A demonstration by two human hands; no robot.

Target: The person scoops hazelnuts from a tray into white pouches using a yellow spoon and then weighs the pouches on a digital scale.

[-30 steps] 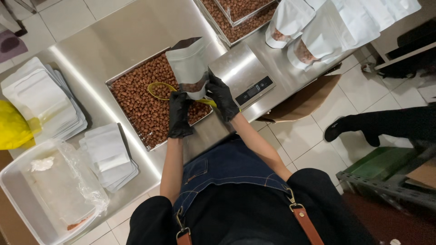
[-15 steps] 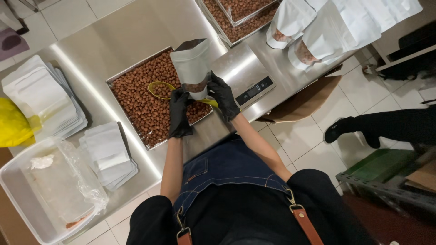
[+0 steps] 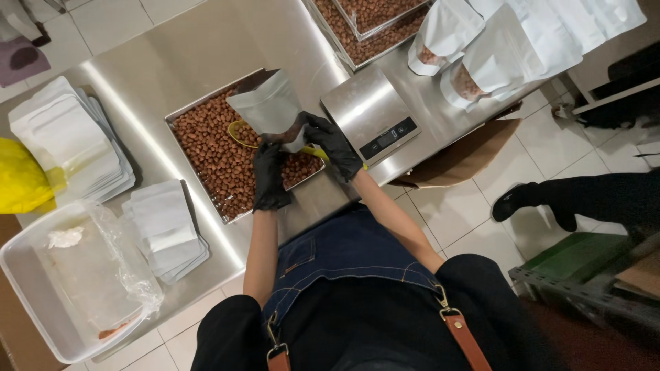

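- Over the near half of the tray of nuts (image 3: 206, 148), a silver-grey stand-up pouch (image 3: 267, 104) is held between both gloved hands, its long axis tilted so the top points up and away from the person, toward the far left of the steel table (image 3: 185, 48), while its base sits low at the fingers.
- The left hand (image 3: 269, 180) (black glove) is stretched forward with the fingers closed on the pouch's lower left edge; the forearm runs straight back to the body.
- The right hand (image 3: 335, 145) wraps the pouch's lower right corner, fingers curled shut on it, with the elbow bent out to the right.
- Under the two grips lies a yellow scoop (image 3: 242, 132); its rim shows left of the pouch and its handle pokes out right of the right hand, though whether that hand also pinches it cannot be told.
- Just right of the right hand stands a steel scale (image 3: 370, 113).
- Well left of the left hand lie stacks of flat pouches (image 3: 165, 220).
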